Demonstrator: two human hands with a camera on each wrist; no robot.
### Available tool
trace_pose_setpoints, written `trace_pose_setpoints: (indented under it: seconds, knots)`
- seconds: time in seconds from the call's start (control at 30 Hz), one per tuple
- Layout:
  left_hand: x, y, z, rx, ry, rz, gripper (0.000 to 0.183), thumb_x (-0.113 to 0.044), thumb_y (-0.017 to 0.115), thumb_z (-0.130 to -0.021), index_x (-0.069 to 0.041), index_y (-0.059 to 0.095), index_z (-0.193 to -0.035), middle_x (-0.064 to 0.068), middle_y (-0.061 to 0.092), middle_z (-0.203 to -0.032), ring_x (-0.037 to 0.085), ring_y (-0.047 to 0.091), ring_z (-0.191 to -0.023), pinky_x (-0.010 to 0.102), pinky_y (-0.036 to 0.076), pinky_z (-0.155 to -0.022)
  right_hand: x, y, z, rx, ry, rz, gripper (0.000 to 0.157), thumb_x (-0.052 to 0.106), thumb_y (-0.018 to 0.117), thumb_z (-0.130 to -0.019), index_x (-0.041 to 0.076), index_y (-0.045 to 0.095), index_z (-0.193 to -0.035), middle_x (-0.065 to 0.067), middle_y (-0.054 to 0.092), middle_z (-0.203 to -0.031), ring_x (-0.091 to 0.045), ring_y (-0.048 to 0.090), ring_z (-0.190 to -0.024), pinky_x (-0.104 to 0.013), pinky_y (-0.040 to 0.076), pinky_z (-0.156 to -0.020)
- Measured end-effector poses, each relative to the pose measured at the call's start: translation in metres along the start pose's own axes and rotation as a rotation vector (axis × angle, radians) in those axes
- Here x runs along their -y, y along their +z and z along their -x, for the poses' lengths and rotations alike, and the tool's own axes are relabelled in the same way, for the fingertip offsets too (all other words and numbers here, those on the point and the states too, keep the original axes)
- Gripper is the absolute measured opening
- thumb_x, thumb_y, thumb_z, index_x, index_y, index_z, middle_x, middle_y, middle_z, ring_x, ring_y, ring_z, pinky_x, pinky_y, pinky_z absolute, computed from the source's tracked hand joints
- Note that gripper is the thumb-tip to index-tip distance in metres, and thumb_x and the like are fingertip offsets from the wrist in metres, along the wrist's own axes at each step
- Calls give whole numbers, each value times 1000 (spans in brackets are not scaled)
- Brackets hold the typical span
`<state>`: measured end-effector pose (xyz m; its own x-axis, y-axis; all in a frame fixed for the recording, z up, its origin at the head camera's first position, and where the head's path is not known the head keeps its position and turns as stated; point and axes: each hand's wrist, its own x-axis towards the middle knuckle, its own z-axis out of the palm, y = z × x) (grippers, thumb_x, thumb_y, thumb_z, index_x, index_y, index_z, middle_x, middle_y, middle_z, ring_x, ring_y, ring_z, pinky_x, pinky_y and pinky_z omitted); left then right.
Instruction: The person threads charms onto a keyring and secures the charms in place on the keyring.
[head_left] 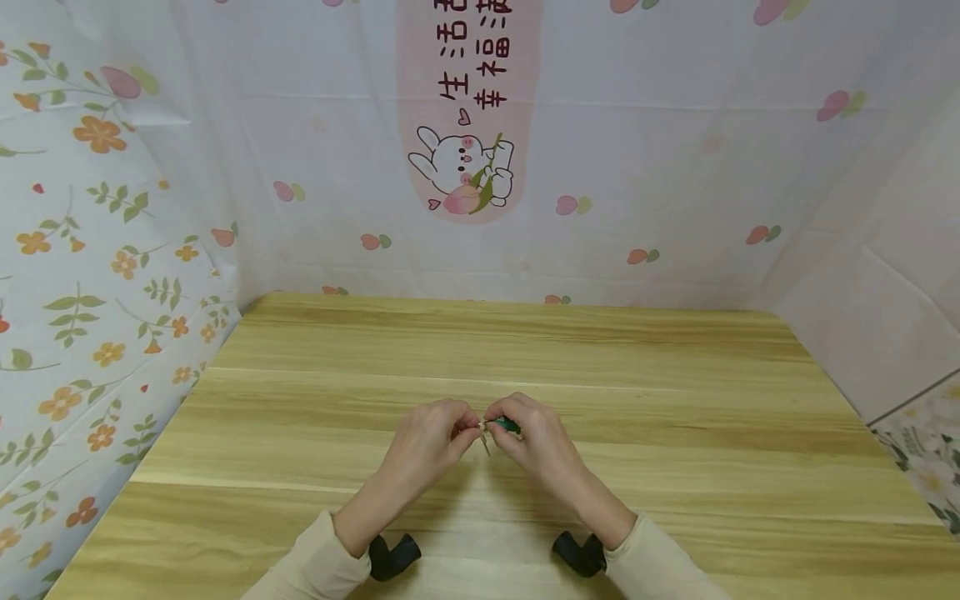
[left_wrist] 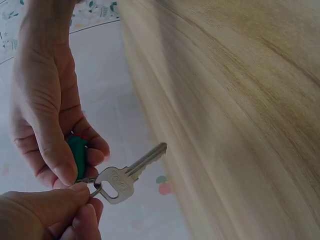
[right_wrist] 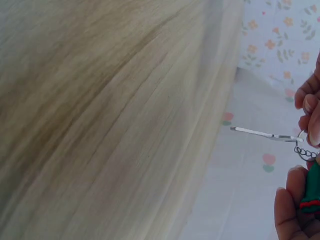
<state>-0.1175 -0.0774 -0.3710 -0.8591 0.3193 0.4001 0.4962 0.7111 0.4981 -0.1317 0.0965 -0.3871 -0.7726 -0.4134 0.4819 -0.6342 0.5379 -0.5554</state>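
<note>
Both hands meet in front of the body, above the wooden table. A silver key (left_wrist: 120, 181) hangs on a metal split ring (left_wrist: 96, 190), its toothed blade pointing away from the fingers. My left hand (head_left: 429, 440) pinches this ring between thumb and fingertips. Curled around a green charm with red trim (left_wrist: 77, 154) are the fingers of my right hand (head_left: 542, 435), thumb close to the ring. A short chain (right_wrist: 305, 152) links charm and ring. The fingers hide part of the charm and ring.
The wood-grain table (head_left: 480, 350) spreads out beneath both hands. Behind it hangs a white cloth (head_left: 300, 150) with a printed rabbit (head_left: 459, 158), and a floral cloth (head_left: 105, 292) covers the left side. Black devices (head_left: 393, 557) sit at both wrists.
</note>
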Motion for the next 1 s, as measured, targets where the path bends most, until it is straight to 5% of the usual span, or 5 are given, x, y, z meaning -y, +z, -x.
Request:
trace_pose_setpoints:
  seconds: [0.6, 1.0]
  knots:
    - [2, 1, -1, -1, -60, 128, 8, -3, 79, -78, -7, 71, -77, 2, 72, -73, 9, 63, -60, 13, 43, -54, -7, -9, 1, 75, 132, -145, 7, 1, 69, -87, 7, 70, -89, -5, 72, -86, 1, 52, -69, -17, 46, -60]
    - [-3, -2, -6, 149, -29, 120, 9, -9, 78, -80, -9, 70, -77, 1, 72, -74, 7, 63, -61, 13, 43, -53, -1, -7, 3, -1, -23, 62, 15, -6, 70, -80, 8, 64, -80, -3, 66, -78, -6, 59, -68, -15, 49, -60]
